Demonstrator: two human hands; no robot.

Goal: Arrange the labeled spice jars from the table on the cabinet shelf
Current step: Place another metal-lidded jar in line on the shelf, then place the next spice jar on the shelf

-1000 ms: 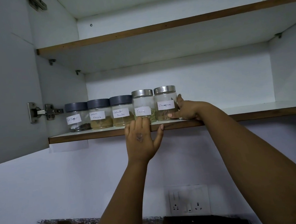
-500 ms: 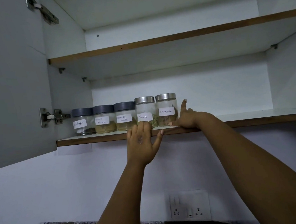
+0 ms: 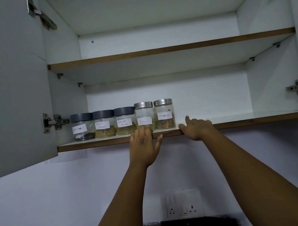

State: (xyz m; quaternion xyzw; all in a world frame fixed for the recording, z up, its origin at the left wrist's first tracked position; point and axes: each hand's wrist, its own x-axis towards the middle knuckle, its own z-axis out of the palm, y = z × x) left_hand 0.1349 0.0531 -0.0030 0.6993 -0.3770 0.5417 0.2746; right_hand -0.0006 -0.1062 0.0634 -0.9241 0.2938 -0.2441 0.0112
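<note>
— Since the earlier frame, what has moved?

— Right hand [image 3: 197, 127] has slid away from the steel-lidded glass jar labelled Cinnamon [image 3: 164, 114]; before, it touched that jar's side, now it sits apart from it, to the right, on the brown wooden front edge of the lower cabinet shelf [image 3: 254, 119]. Its fingers are loose and spread, one raised, holding nothing.

— And the other hand?

— Left hand [image 3: 144, 146] stays where it was, palm against the shelf edge, fingers straight and reaching up in front of the steel-lidded glass jar labelled Fennel [image 3: 144, 116]. Whether the fingertips touch the glass, I cannot tell. It grips nothing.

— Where are the jars?

— Five in a row on the left half of the lower shelf, side by side, close together. From the left: a grey-lidded clear jar labelled Black Pepper [image 3: 82, 126], a grey-lidded jar labelled Garam Masala [image 3: 104, 123], a grey-lidded jar labelled Coriander Powder [image 3: 124, 120], then Fennel and Cinnamon.

— Which way do they stand?

— All upright, long axes vertical, lids up, white paper labels facing out toward the camera.

— Anything else?

— A white wall socket plate [image 3: 183, 203] below, and a metal door hinge [image 3: 54, 122] left of the row.
</note>
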